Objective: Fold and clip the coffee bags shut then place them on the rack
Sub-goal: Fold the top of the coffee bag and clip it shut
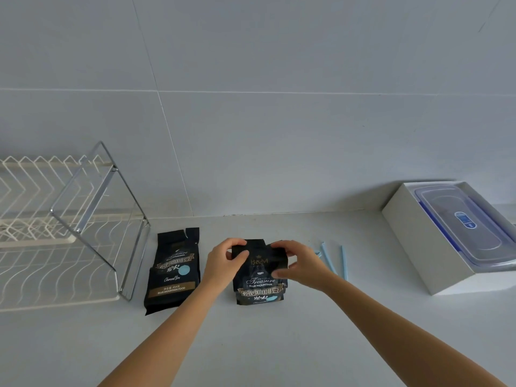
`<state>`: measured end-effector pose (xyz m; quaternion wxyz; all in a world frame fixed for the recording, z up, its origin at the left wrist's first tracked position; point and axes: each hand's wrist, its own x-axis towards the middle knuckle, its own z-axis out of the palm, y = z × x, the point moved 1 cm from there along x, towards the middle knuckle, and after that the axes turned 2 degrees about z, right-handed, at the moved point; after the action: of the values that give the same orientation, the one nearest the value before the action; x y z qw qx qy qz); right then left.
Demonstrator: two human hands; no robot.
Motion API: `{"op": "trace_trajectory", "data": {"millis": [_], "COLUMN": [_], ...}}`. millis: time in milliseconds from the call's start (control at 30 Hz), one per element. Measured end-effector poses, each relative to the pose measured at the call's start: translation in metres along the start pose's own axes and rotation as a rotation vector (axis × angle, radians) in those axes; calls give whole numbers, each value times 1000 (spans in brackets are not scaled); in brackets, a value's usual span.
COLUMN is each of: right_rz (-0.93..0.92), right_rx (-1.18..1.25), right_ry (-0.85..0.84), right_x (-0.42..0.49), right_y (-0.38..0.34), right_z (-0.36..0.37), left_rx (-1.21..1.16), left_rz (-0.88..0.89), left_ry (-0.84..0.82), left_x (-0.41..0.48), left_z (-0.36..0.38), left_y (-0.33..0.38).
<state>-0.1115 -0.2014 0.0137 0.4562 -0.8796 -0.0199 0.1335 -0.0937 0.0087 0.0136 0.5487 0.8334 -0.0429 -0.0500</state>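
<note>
The centre coffee bag [261,277] sits on the countertop [307,344], long axis running away from the person, top edge toward the wall. The left hand [226,259] and right hand [296,263] both pinch its folded top. A second bag [173,270] lies flat to the left, beside the wire rack [69,233]. Blue clips [333,259] lie right.

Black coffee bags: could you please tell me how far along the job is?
Done: nothing; the white wire rack holds no bags. In hand: left hand and right hand fold the middle black coffee bag. Left: light-blue clips, second black bag, racking both.
</note>
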Motion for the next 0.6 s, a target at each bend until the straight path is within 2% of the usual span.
{"op": "trace_trajectory", "data": {"millis": [100,167,333,600], "right_rz": [-20,-24,-42,-48], "right_rx": [-99,-125,-148,-125], "right_ry": [28,48,72,82], "right_x": [0,1,0,-2], "right_y": [3,4,4,4], "right_z": [-2,-2,0,2], "left_rx": [86,141,234,242], "left_rz": [-8,9,67,96], "left_ry": [-194,-234,-174,-165], "left_x": [-2,-4,-8,-6], "left_z": [-4,-6,-6,-3], "left_y": [-5,-9,-18,-22]}}
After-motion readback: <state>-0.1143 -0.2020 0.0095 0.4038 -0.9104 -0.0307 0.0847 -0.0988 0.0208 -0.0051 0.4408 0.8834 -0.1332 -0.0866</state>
